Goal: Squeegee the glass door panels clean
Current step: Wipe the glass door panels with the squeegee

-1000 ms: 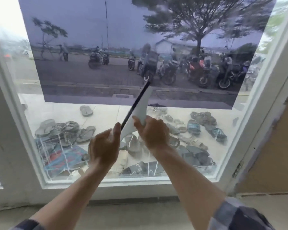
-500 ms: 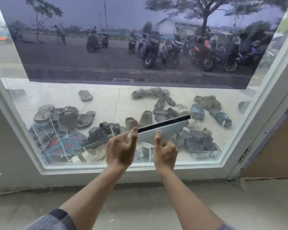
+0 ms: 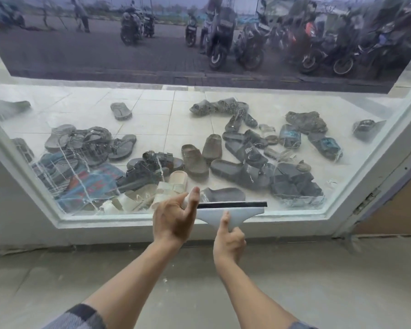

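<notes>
The squeegee is being held against the bottom of the glass panel, its black blade lying level and just above the bottom rail of the white door frame. The short handle is being gripped at 6 o'clock of the blade by the right hand, fingers curled round it and the forefinger laid straight up the white body. The end at 9 o'clock is being gripped by the left hand, thumb standing up and fingers curled round the white tip. The two hands are being seen near each other, the squeegee between them.

Toward 6 o'clock the rail is lying just beside the blade, so little glass is being left there. Toward 3 o'clock a stretch of glass is running to the slanted side post, where a hinge is being shown. Toward 9 o'clock white streaks are being seen on the glass. Toward 12 o'clock the panel is opening wide, sandals being seen through it on tiles.
</notes>
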Tool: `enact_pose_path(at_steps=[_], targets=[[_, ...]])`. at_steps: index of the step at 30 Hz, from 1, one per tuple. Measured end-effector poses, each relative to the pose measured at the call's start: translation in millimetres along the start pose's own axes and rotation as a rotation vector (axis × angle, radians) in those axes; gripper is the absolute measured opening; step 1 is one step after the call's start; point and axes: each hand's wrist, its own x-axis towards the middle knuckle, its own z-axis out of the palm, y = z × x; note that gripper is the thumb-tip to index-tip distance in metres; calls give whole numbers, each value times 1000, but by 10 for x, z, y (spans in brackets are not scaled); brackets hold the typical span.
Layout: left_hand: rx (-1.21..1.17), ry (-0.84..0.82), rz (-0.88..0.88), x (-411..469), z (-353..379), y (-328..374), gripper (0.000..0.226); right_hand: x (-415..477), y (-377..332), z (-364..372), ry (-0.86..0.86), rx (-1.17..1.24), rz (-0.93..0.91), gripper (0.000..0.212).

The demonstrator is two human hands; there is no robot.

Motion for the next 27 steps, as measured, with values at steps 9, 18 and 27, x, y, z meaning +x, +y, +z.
enact_pose_path(at_steps=[9, 18, 27], targets=[[38, -56, -44, -142, -125, -82, 67, -17, 190, 15, -90, -184, 123, 69], [20, -51, -98, -114, -299, 110, 74, -186, -140, -184, -93, -231, -45, 70], [-22, 127, -37, 252, -1184, 454, 75, -599, -1093, -377, -192, -304, -743, 61]])
